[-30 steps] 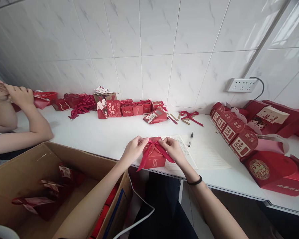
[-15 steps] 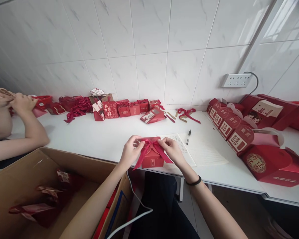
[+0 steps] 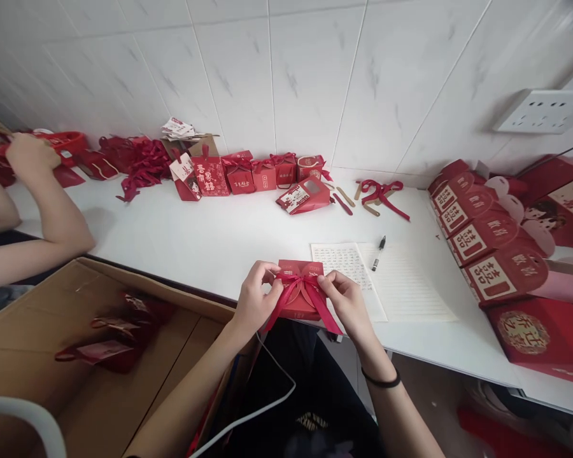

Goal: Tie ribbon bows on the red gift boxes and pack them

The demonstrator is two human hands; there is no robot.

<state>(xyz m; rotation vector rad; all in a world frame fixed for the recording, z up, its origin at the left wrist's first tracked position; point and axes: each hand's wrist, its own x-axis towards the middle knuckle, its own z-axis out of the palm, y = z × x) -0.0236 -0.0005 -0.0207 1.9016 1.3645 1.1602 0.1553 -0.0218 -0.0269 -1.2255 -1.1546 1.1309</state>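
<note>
A small red gift box (image 3: 298, 304) stands at the near edge of the white counter (image 3: 229, 235), tied with a red ribbon (image 3: 323, 308) whose tails hang down its front. My left hand (image 3: 255, 299) pinches the left loop of the bow on top of the box. My right hand (image 3: 346, 299), with a black band on its wrist, pinches the right loop. Both hands are closed on the ribbon.
An open cardboard box (image 3: 81, 356) with red bags inside sits low on the left. Another person's arms (image 3: 38, 210) rest at the far left. A row of red boxes (image 3: 248, 175), loose ribbons (image 3: 382, 194), a lined sheet (image 3: 401, 280), a pen (image 3: 378, 252) and stacked flat boxes (image 3: 496, 254) lie on the counter.
The view has tilted down and closer. My hands stay on the bow and have drawn its loops a little apart. The other person's hands have dropped lower at the left.
</note>
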